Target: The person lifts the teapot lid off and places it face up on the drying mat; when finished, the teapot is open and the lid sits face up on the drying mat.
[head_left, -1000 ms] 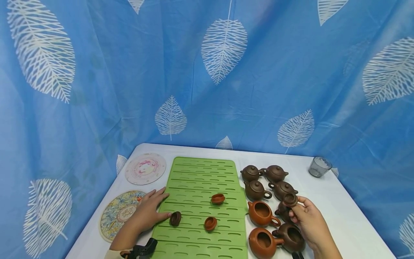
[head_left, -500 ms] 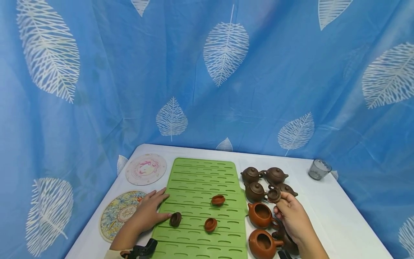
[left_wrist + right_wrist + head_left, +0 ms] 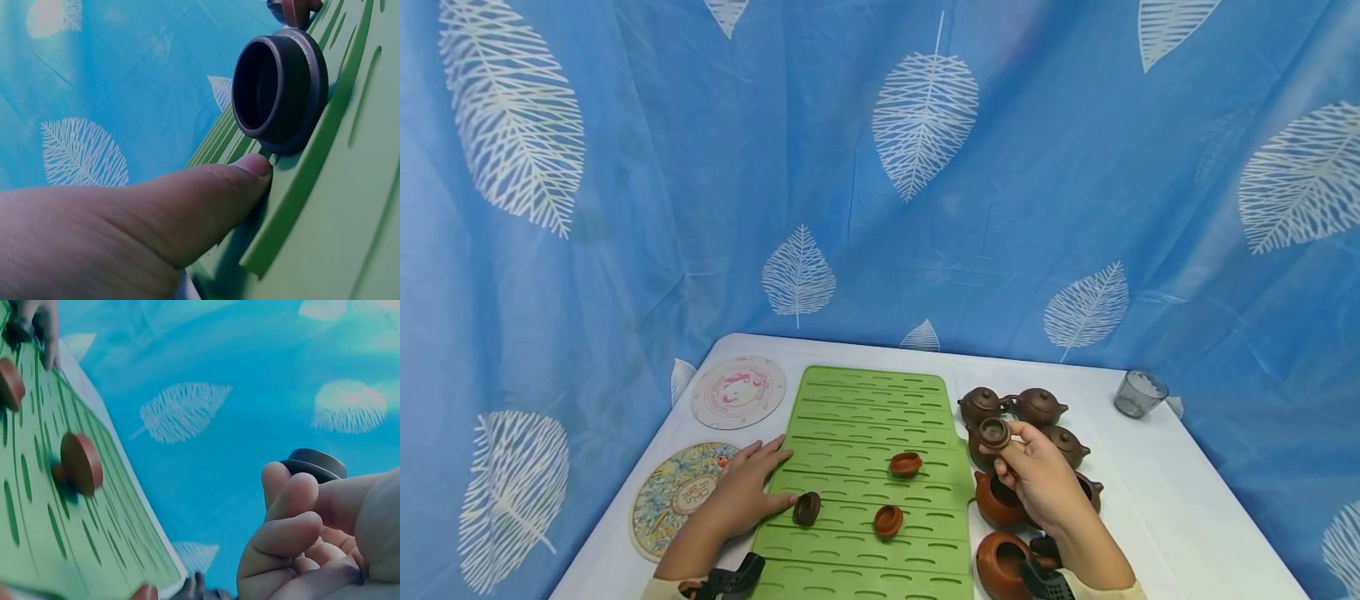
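My right hand [image 3: 1037, 471] pinches a dark brown teapot lid [image 3: 996, 433] by its knob, hollow side up, above the teapots right of the green mat [image 3: 872, 433]. In the right wrist view the same lid [image 3: 314, 465] shows over the thumb and fingertips. My left hand [image 3: 741, 492] lies with spread fingers on the mat's left edge. Its thumb [image 3: 244, 172] reaches to another dark brown lid [image 3: 281, 90], tipped on its side on the mat. Two orange-brown lids, one farther back [image 3: 906, 464] and one nearer [image 3: 888, 521], rest on the mat.
Several dark brown teapots with lids on, such as the back one [image 3: 982, 405], stand right of the mat. An orange-brown teapot without a lid [image 3: 1000, 560] stands in front. A glass [image 3: 1140, 393] is at the back right. Two round patterned mats [image 3: 739, 392] lie on the left.
My right hand has carried the dark brown lid leftward and slightly back, from over the right-hand teapots toward the green mat. The left hand stays where it was.
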`<state>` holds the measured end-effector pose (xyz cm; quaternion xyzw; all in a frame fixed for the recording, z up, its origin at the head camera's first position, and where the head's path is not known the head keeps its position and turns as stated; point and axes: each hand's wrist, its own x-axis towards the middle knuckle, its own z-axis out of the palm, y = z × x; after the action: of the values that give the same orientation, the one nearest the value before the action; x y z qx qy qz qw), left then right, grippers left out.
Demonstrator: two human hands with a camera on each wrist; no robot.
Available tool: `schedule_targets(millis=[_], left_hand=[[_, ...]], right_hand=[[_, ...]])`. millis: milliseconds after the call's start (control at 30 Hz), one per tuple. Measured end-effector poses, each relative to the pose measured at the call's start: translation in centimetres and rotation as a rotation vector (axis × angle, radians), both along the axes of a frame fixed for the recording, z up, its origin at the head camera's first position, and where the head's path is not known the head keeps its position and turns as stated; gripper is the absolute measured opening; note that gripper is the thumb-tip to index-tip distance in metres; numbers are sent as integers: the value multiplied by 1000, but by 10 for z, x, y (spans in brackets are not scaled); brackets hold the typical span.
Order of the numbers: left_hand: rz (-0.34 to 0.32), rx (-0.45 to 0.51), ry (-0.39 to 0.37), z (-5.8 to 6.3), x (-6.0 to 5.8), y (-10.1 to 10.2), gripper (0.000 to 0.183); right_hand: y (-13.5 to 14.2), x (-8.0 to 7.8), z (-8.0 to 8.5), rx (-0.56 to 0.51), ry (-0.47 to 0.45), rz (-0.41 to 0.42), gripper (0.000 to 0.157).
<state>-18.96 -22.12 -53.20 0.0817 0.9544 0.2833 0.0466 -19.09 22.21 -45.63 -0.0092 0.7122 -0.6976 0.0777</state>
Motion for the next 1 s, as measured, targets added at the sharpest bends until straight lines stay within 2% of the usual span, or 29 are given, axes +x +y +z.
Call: schedule_targets(millis=[200, 433, 633, 1000], left_hand=[[1, -4, -7, -1, 0, 0, 79], [2, -6, 1, 2, 0, 1, 78], [1, -6, 5, 1, 0, 0, 78], [2, 0, 0, 0, 0, -1, 79]], right_hand=[[-18, -8, 6, -54, -3, 80, 38], [-43, -19, 6, -90, -30, 128, 36], [-66, -27, 6, -47, -60, 192, 46], [-107, -36, 0, 4, -78, 231, 29]])
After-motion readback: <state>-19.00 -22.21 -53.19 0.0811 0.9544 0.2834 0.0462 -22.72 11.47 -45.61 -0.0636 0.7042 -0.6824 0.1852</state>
